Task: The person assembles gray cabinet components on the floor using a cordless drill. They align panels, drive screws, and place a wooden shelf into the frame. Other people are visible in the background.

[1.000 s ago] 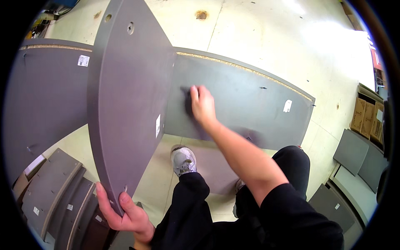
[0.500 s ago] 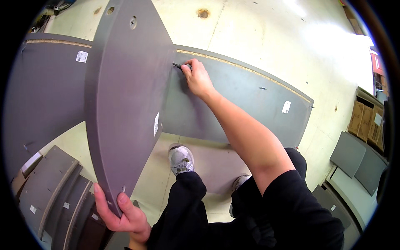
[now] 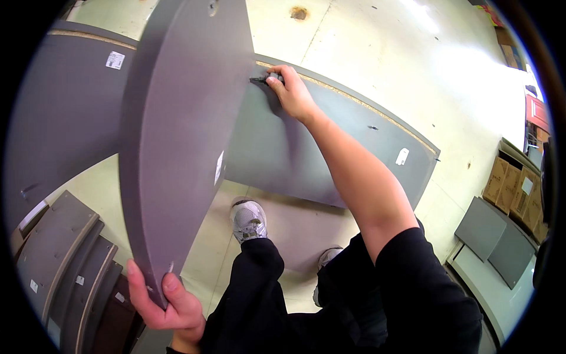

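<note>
Grey furniture panel [image 3: 183, 141] stands upright, the left hand [image 3: 170, 310] pinching its near edge. The right hand [image 3: 292, 95] grasps a small dark tool [image 3: 257, 79] between its fingers [image 3: 275, 84].

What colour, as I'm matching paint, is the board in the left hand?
The board looks purplish grey, best seen in the head view.

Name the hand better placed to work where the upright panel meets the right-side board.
Likely the right hand: it holds a dark tool at the board, close to the upright panel. The left hand grips that panel's near end.
</note>
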The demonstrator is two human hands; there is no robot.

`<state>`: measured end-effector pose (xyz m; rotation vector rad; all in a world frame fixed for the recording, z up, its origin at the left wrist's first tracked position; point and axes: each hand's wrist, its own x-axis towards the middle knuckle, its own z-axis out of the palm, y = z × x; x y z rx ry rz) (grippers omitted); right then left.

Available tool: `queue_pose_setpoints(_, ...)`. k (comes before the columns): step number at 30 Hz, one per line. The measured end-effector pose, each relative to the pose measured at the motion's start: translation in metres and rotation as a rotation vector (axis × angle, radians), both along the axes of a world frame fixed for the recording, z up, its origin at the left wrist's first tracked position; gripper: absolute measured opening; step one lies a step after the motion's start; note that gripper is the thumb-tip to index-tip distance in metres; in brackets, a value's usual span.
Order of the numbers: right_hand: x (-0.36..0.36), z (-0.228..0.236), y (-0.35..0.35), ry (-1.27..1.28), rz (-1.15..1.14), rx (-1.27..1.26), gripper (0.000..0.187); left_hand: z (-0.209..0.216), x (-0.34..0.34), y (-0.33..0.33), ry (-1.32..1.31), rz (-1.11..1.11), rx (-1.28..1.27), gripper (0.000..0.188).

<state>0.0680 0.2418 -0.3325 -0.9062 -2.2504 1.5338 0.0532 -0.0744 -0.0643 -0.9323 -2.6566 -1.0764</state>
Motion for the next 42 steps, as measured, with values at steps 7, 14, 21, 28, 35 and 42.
queue_pose_setpoints(7,0.004,-0.005,0.003,0.053,0.046,0.071,0.033,0.000,-0.002,-0.002,0.043,-0.015,-0.016,0.044)
queue_pose_setpoints(14,0.013,-0.005,-0.025,-0.004,-0.004,0.156,0.039,-0.007,-0.004,0.002,0.089,-0.003,0.044,0.043)
queue_pose_setpoints(21,0.014,0.006,-0.028,-0.020,-0.049,0.043,0.038,-0.007,-0.007,0.008,0.153,0.063,-0.002,0.043)
queue_pose_setpoints(28,0.000,0.005,-0.025,-0.152,-0.304,-0.392,0.046,-0.009,-0.010,0.010,0.122,0.016,0.070,0.045)
queue_pose_setpoints(35,-0.004,0.000,-0.014,-0.198,-0.286,-0.531,0.043,-0.006,-0.006,0.009,0.125,0.047,0.071,0.047)
queue_pose_setpoints(42,-0.014,-0.007,0.002,-0.352,-0.275,-0.765,0.048,-0.003,0.004,0.000,0.079,0.062,0.000,0.050)
